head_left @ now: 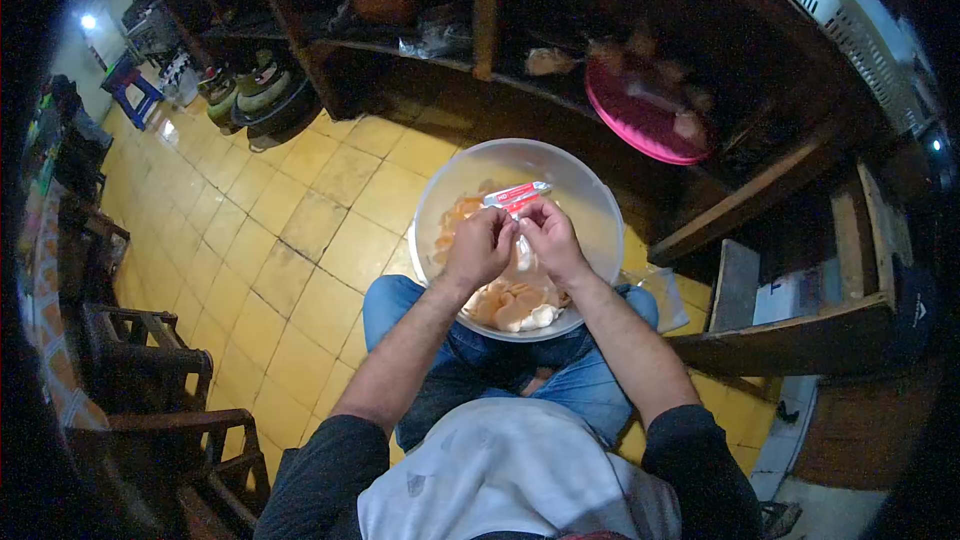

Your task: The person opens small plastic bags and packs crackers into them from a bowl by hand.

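A large translucent plastic tub (597,210) stands between my knees, with orange and whitish round crackers (505,302) in it. My left hand (482,245) and my right hand (550,240) meet over the middle of the tub, fingertips pinched close together. From the fingertips hangs what looks like a clear plastic bag (525,255), thin and shiny; the fingers hide its upper edge. Just beyond my fingers lies a red and white printed packet (517,196), inside the tub near its far side.
Dark wooden shelves (487,10) rise beyond the tub, holding a pink round tray (640,125). A clear bag (665,298) lies right of my knee. Wooden chairs (150,350) stand at left on the yellow tiles (300,290); a blue stool (130,90) is farther back.
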Demonstrator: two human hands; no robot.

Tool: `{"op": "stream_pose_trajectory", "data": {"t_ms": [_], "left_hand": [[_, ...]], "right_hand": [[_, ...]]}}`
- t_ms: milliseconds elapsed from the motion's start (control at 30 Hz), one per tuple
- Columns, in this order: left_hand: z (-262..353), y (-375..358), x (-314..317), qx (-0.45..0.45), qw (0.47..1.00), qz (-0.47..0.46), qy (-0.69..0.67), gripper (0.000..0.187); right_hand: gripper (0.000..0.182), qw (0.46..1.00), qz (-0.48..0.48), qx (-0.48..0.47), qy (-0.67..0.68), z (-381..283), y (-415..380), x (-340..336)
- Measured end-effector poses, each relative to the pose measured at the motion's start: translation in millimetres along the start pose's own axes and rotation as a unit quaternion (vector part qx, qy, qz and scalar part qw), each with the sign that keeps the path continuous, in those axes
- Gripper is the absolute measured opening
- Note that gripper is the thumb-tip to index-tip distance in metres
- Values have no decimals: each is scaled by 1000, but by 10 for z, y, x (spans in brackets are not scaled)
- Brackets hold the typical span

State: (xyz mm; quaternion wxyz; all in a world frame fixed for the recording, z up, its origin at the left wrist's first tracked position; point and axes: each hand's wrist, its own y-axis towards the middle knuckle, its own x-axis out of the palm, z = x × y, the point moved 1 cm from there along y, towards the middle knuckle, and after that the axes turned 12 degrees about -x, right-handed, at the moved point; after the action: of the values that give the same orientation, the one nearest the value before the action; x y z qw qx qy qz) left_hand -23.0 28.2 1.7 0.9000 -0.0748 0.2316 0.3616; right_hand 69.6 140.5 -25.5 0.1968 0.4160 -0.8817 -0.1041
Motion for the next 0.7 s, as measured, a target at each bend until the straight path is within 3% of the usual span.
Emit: {"op": "stream_pose_trajectory", "data": {"t_ms": [67,233,367,533,567,633,700], "left_hand": [[-26,-4,27,81,995,42,31,10],[-39,-22,22,66,997,47,21,9],[-31,-36,27,57,997,54,27,9],[-19,-51,18,107,991,58,52,9],[-26,-54,24,110,991,56,59,9],[-21,-36,7,86,992,73,52,10],[-9,-29,-18,62,993,90,45,12]], "right_hand": [[9,997,-35,-23,-62,-83,-12,28],[9,962,-122,-71,-233,-31,-44,-9],[9,954,-143,-43,-261,-92,-53,-1],[10,929,-166,-120,-307,-75,-62,-19],[10,929,-166,-120,-309,-54,-62,-21],[12,949,-183,-14,-256,43,-59,-17],[13,950,-193,-10,-244,74,-58,-19]]}}
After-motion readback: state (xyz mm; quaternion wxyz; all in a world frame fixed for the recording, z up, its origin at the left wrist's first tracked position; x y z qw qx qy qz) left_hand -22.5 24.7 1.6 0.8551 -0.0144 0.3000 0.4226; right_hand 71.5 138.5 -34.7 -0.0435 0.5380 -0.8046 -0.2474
